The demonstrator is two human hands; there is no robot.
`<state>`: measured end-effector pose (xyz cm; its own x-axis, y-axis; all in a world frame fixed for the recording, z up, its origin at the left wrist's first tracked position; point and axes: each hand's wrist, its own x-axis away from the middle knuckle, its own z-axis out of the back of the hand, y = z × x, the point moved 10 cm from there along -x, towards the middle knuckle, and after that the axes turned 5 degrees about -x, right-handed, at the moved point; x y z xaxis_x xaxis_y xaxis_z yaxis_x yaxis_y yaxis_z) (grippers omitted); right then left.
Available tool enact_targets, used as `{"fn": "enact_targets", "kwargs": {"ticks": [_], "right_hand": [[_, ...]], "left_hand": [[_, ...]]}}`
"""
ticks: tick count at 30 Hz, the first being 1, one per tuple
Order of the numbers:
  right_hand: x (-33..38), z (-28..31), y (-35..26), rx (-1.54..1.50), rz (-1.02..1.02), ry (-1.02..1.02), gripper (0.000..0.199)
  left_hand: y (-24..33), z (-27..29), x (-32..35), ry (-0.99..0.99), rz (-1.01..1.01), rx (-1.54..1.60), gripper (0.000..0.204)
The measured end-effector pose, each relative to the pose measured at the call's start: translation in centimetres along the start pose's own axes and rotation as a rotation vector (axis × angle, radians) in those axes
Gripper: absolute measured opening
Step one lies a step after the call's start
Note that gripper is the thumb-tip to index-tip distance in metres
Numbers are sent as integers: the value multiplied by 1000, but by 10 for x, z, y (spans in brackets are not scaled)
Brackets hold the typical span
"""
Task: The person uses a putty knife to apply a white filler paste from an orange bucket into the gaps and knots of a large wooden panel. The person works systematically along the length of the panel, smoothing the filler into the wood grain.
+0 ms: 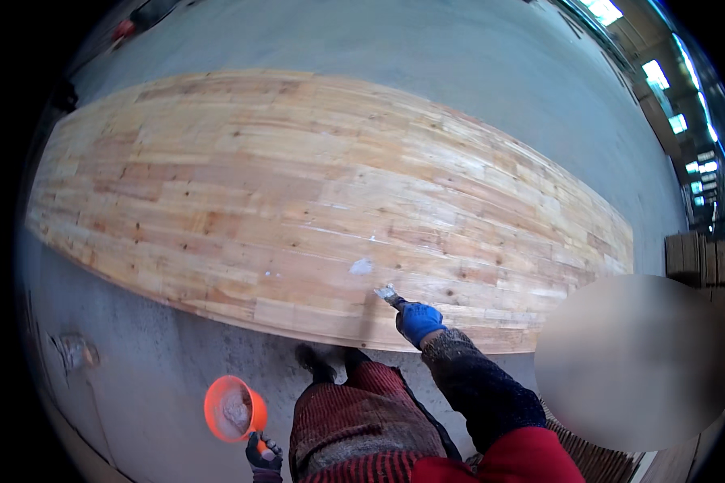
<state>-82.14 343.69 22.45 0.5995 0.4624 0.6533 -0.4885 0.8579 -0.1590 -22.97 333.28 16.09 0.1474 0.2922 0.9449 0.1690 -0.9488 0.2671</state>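
Observation:
My right hand [420, 323], in a blue glove, is closed round the handle of a putty knife [387, 295]. White paste coats the blade, which is over the near side of a large jointed-wood panel [242, 185]. A white smear of filler [362, 266] lies on the wood just left of the blade, with smaller white spots around it. Low on the left, my gloved left hand [264, 452] grips the handle of an orange dipper [254, 409]. Pale paste [235, 410] sits inside the dipper, whose mouth faces up and to the left.
Grey concrete floor [338, 44] surrounds the panel. Stacked brown boards [685, 258] stand at the far right, and more thin stacked boards [592, 451] lie at lower right beside a blurred round patch. A crumpled pale item [74, 352] is on the floor at left.

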Motion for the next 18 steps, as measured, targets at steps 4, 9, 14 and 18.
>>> {"fn": "enact_targets", "kwargs": {"ticks": [4, 9, 14, 18], "right_hand": [[32, 21, 40, -144, -50, 124, 39], [37, 4, 49, -260, -54, 169, 39], [47, -19, 57, -357, -35, 129, 40], [65, -16, 27, -357, 68, 269, 39]], "left_hand": [[19, -26, 2, -105, -56, -6, 25], [28, -30, 4, -247, -29, -2, 21], [27, -77, 40, -142, 23, 73, 28], [55, -54, 36, -149, -158, 123, 21]]}}
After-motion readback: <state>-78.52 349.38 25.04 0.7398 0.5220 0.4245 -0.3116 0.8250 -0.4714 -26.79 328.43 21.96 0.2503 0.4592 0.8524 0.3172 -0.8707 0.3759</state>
